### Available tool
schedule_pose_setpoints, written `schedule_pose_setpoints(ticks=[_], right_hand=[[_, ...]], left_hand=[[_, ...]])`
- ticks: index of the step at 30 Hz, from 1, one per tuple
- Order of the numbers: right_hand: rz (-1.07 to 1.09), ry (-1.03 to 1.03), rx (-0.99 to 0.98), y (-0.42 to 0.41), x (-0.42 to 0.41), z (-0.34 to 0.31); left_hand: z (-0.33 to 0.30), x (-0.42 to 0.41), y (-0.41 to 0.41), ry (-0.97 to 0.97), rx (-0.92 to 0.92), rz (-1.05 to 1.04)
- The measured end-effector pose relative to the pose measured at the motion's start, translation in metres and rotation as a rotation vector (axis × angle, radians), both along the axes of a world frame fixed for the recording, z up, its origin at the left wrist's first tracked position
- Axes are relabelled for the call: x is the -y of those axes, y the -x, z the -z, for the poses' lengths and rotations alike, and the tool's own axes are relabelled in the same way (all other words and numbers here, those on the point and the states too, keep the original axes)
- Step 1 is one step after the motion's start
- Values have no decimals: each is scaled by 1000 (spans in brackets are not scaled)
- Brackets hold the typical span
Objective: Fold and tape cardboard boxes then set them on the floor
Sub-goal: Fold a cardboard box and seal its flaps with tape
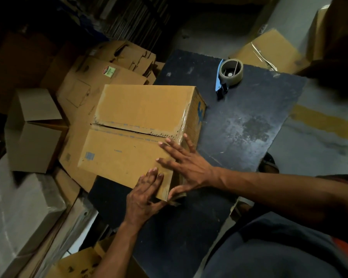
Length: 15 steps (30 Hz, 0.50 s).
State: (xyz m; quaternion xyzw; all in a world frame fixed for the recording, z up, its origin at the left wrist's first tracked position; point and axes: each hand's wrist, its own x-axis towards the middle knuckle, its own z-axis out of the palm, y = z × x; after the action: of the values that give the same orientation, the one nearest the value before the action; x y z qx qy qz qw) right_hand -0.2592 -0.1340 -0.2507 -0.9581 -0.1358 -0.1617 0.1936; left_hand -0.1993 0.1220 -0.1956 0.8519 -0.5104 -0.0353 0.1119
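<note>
**Both hands flat on the near corner of the box**

We see a closed cardboard box [141, 127] sitting on a dark table [239, 127], toward its left edge. The top flaps meet along a seam that runs across the middle of the box, with old tape marks beside it and clear tape wrinkled over the right end of the seam.

Our left hand [145, 191] lies on the near corner of the box top, fingers straight and pressed to the cardboard, thumb down at the corner edge; it grasps nothing. Our right hand [183, 161] is spread wide just beside it, fingers fanned over the top near the right edge and the thumb reaching down toward the same corner. It too lies flat and released.

A tape dispenser [228, 76] with a blue handle rests on the far part of the table, well apart from the box.

To the left, flattened boxes [100, 67] are piled on the floor, and a pale open box [36, 129] stands beside them. Another box [269, 51] lies beyond the table at far right.
</note>
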Motion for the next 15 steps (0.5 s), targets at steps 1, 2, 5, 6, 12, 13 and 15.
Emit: schedule_pose_setpoints(ticks=[1, 2, 5, 6, 12, 13, 15], right_hand=[[-3, 4, -9, 0, -5, 3], [-7, 5, -14, 1, -6, 7], [-69, 93, -8, 3, 4, 19], [-89, 114, -8, 4, 9, 19], [-43, 24, -2, 9, -2, 2], [-42, 32, -5, 9, -6, 3], [-44, 23, -8, 8, -11, 8]], left_hand=[[0, 0, 1, 0, -3, -2], [-1, 2, 1, -3, -6, -4], [-4, 4, 2, -9, -12, -11], [-4, 5, 2, -7, -11, -15], [-1, 5, 4, 13, 30, -21], [-1, 4, 4, 13, 35, -24], [0, 3, 4, -2, 33, -24]])
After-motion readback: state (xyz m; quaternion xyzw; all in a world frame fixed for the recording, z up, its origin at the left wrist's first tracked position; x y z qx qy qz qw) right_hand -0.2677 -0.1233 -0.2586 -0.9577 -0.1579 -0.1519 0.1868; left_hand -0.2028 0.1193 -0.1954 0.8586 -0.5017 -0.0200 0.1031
